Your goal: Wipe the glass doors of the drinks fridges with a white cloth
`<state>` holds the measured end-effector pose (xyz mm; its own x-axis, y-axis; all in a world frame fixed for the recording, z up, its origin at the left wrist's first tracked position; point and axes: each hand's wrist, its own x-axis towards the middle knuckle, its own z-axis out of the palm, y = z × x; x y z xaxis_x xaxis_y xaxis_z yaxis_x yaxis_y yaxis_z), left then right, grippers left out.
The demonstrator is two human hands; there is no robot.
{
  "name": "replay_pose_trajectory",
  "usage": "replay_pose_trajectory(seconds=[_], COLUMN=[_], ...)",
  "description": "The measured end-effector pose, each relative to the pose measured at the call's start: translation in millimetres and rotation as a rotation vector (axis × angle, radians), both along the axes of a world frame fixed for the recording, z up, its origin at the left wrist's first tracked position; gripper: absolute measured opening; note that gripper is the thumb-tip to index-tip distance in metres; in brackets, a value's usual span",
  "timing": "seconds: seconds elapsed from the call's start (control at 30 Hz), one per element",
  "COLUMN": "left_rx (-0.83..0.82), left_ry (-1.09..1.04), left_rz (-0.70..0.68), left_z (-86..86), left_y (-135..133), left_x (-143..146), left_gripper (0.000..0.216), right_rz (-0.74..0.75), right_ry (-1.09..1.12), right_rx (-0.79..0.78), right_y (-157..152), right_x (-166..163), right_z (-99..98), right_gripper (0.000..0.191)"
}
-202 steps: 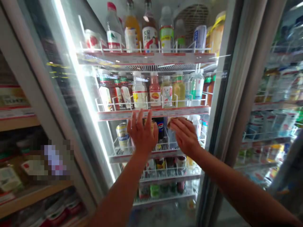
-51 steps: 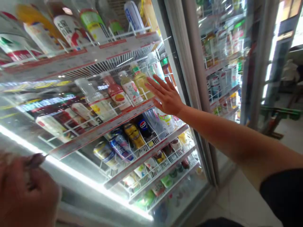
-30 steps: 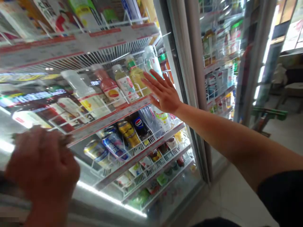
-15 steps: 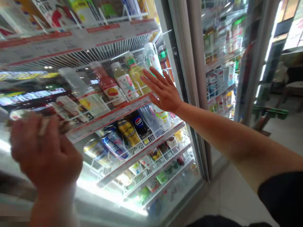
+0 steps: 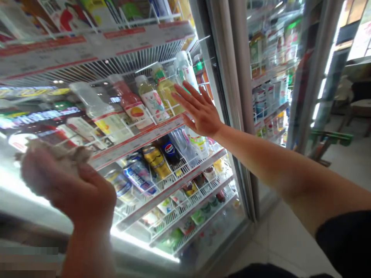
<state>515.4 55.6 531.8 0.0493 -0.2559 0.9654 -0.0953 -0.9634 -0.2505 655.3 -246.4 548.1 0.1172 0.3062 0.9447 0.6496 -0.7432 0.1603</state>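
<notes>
A crumpled grey-brown cloth [image 5: 62, 154] shows at nine o'clock. At eleven o'clock a clear plastic bottle of red drink [image 5: 130, 104] carries a white label with an orange-and-red emblem. At the centre stands a dark cola bottle with a red, white and blue round logo [image 5: 171, 148]; beside it, at eight o'clock, lies a yellow-and-black metal can [image 5: 153, 158]. Red-edged white shelf strips [image 5: 136, 141] cross diagonally.
</notes>
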Motion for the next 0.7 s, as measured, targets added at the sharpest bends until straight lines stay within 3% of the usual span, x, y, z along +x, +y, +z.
replay_pose_trajectory(seconds=[0.03,0.13,0.2,0.33,0.4,0.47,0.53,0.6,0.63,0.7], left_rx=[0.045,0.41,0.503,0.158,0.043,0.085,0.282,0.435,0.43,0.208], left_ry=[0.002,0.135,0.21,0.121,0.042,0.008,0.089,0.197,0.223,0.263], left_rz=[-0.009,-0.053,-0.04,0.053,0.072,0.036,0.004,-0.007,-0.008,-0.072], left_z=[-7.5,-28.6,-25.8,4.6,2.9,-16.1,-38.4,-47.7,-45.4,-31.9], left_y=[-2,-11,-8,13,17,12,6,6,10,24], left_x=[1,7,6,-5,-8,-6,-3,-3,-4,-11], left_gripper=[0.077,0.072,0.068,0.063,0.065,0.068,0.07,0.071,0.071,0.077], right_rz=[0.001,0.004,0.01,0.026,0.036,0.052,0.068,0.074,0.074,0.075], right_ry=[-0.001,-0.004,-0.008,-0.028,-0.035,-0.038,-0.039,-0.044,-0.047,-0.054], right_rx=[0.001,0.0,-0.004,0.001,0.006,0.01,0.01,0.008,0.007,0.011], right_y=[0,-1,-1,-1,-1,-2,-2,-3,-3,-3], right_x=[0,2,3,5,6,8,9,10,10,11], right_z=[0.0,0.0,0.0,-0.9,-1.4,-1.6,-1.5,-1.3,-1.2,-1.2], right_gripper=[0.061,0.061,0.06,0.06,0.06,0.06,0.061,0.06,0.06,0.059])
